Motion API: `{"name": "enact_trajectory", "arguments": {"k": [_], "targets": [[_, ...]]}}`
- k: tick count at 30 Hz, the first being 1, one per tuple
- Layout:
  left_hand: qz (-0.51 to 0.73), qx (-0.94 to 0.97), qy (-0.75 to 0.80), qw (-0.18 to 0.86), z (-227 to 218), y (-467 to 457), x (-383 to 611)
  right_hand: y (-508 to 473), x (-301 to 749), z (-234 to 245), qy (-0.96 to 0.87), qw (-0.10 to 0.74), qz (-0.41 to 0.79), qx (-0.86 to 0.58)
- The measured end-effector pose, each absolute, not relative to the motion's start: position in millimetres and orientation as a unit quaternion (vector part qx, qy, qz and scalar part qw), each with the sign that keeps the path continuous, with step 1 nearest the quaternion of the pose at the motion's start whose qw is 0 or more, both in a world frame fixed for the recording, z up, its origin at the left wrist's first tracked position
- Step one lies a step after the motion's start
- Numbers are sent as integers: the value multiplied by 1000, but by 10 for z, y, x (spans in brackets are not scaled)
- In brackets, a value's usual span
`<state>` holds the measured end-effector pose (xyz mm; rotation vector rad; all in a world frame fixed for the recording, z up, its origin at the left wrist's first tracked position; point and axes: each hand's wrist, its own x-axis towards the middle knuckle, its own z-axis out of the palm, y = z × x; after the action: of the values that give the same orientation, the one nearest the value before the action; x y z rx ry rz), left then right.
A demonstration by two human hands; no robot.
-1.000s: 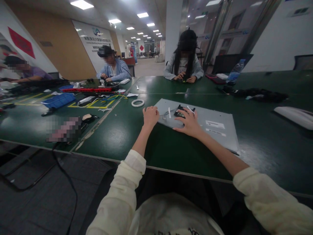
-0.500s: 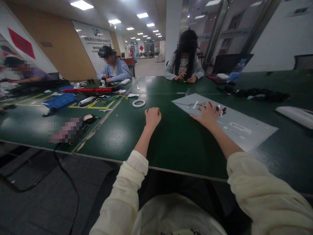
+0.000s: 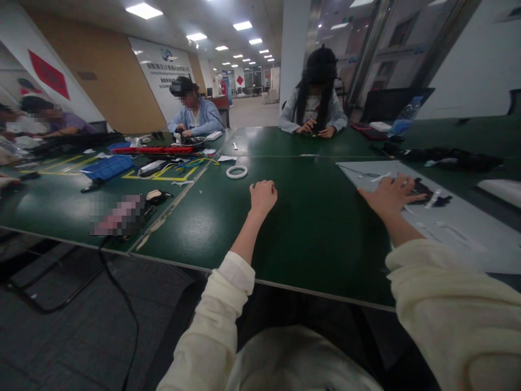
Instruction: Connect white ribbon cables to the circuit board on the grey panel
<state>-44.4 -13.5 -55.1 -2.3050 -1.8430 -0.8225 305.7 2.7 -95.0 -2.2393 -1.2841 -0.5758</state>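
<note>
On the right, my right hand (image 3: pixel 393 198) lies with fingers spread over a thin grey sheet (image 3: pixel 492 233) on the green table. Under and beside its fingertips are small black pieces (image 3: pixel 443 201) and a white strip (image 3: pixel 432 199); the hand hides part of them. My left hand (image 3: pixel 264 196) rests above the table in the middle, its fingers curled in. What it may hold is hidden. Just beyond it, to the left, lies a white ring (image 3: pixel 236 172) like a roll of tape.
Left of the table seam are a blue tray (image 3: pixel 106 167), coloured wires (image 3: pixel 201 162) and a pink pouch-like item (image 3: pixel 121 214), partly blurred. A small wrench (image 3: pixel 235 146) lies farther back. At right stand a water bottle (image 3: pixel 406 117) and a black cloth-like heap (image 3: pixel 456 157). Several people sit around.
My right hand and the grey sheet have moved to the right, with the small pieces on it. The view has shifted slightly; my left hand stays curled in nearly the same place.
</note>
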Motion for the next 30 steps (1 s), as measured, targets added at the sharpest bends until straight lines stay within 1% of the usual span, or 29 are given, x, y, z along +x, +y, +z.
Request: {"name": "enact_trajectory", "arguments": {"k": [9, 15, 18, 20, 26, 29, 30], "targets": [[-255, -761, -597, 11, -555, -156, -450, 100, 3375, -1029, -392, 294, -151, -858], [-240, -758, -606, 13, -564, -146, -438, 123, 3438, -1019, -370, 292, -103, -876], [-232, -758, -609, 14, -562, -151, -431, 112, 3471, -1015, -369, 304, -80, -874], [-228, -760, -608, 10, -563, -154, -431, 106, 3520, -1030, -360, 335, -67, -868], [-223, -766, -603, 1, -584, -149, -444, 180, 3797, -1073, -294, 498, -88, -811], [-225, -767, -601, -2, -588, -149, -442, 276, 4042, -1060, -244, 533, -111, -802], [-226, -766, -602, -3, -588, -151, -440, 301, 4134, -1050, -247, 536, -142, -795]]}}
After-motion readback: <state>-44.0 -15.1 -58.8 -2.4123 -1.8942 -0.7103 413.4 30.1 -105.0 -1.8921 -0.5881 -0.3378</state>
